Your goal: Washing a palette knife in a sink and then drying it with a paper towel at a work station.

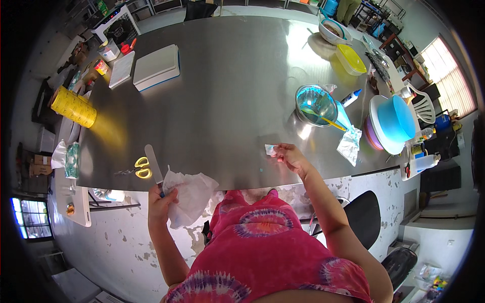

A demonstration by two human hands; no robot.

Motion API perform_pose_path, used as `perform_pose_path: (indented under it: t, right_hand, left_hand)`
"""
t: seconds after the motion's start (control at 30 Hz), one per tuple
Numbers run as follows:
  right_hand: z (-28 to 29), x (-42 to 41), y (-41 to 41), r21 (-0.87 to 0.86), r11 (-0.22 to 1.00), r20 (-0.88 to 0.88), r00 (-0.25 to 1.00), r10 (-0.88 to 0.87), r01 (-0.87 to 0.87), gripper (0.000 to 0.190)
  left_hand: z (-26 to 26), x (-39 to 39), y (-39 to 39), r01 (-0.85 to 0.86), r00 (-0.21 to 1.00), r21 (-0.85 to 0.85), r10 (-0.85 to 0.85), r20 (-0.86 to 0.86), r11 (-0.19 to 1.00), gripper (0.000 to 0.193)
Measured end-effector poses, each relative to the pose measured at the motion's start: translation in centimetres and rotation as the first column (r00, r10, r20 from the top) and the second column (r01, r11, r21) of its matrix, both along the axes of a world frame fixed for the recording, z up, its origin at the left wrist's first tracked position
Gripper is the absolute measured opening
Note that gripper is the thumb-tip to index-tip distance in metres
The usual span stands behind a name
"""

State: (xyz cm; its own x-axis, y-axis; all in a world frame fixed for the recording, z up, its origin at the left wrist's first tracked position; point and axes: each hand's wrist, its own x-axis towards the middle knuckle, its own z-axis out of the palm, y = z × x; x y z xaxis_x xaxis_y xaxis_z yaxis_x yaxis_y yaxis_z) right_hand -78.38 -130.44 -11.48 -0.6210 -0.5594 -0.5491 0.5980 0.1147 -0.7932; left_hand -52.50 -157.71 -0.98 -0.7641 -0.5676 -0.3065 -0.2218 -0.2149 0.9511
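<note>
In my left hand (163,199) are a white tissue (191,193) and the handle of an icing spatula (153,162), whose metal blade points away from me over the table edge. My right hand (288,157) pinches a small folded piece of tissue (270,150) with blue stains, held over the steel table. Scissors with yellow handles (143,167) lie left of the spatula. Beyond my right hand stands a steel bowl (316,104) smeared with blue, with a yellow-handled spatula (329,122) in it. A piping bag (349,146) with blue contents rests beside the bowl.
A blue cake (396,118) stands on a turntable (379,127) at the right. Farther back are a yellow-lidded container (351,60) and a white bowl (333,32). A white kitchen scale (157,67) and a yellow cylinder (74,106) sit at the left. A black chair (362,217) stands behind my right arm.
</note>
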Motion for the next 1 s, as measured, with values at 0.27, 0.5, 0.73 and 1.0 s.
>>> perform_pose_path:
  t: [0.27, 0.5, 0.73, 1.0]
  right_hand:
    - [-2.5, -2.1, -1.2, 0.028, 0.99, -0.204, 0.97, -0.13, 0.138, 0.021]
    - [-2.6, -2.5, -1.5, -0.015, 0.99, -0.181, 0.973, -0.142, 0.141, 0.021]
    - [-2.3, -3.1, -1.8, -0.037, 0.965, 0.047, 0.965, -0.259, 0.261, 0.022]
    - [-4.0, -3.2, -1.7, 0.253, 0.92, -0.714, 0.7, -0.032, 0.299, 0.018]
  left_hand:
    - [-0.3, 0.6, 0.2, -0.04, 0.999, 0.002, 0.04, -0.014, 0.999, 0.016]
    - [-0.5, 1.5, -0.1, -0.078, 0.997, 0.007, 0.079, -0.016, 0.997, 0.017]
    - [-0.2, 1.0, 0.0, -0.095, 0.995, 0.024, 0.095, 0.004, 0.995, 0.018]
    - [-0.5, 0.4, -0.4, -0.072, 0.997, 0.022, 0.072, 0.009, 0.997, 0.017]
